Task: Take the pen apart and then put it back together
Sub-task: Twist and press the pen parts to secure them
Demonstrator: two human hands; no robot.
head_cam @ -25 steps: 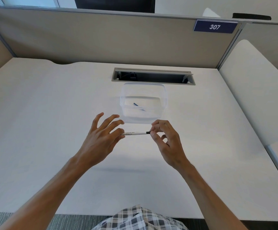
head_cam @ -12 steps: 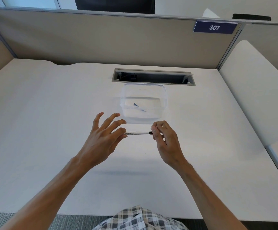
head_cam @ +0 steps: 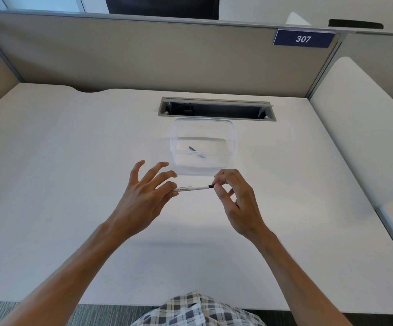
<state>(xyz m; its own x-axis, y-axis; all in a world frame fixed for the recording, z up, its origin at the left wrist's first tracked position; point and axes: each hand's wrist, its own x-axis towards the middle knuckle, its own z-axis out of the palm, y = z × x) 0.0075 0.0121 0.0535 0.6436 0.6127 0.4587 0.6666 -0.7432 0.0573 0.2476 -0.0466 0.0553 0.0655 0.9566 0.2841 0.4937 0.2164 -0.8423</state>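
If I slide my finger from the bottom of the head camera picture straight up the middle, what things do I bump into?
Checked clothing → white desk → pen → clear plastic box → cable slot → beige partition.

Left hand (head_cam: 141,201) and right hand (head_cam: 237,201) pinching pen (head_cam: 194,188) ends, clear container (head_cam: 202,147) behind

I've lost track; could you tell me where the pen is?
Centre of the head view: the pen is held between left hand and right hand, just before the clear box.
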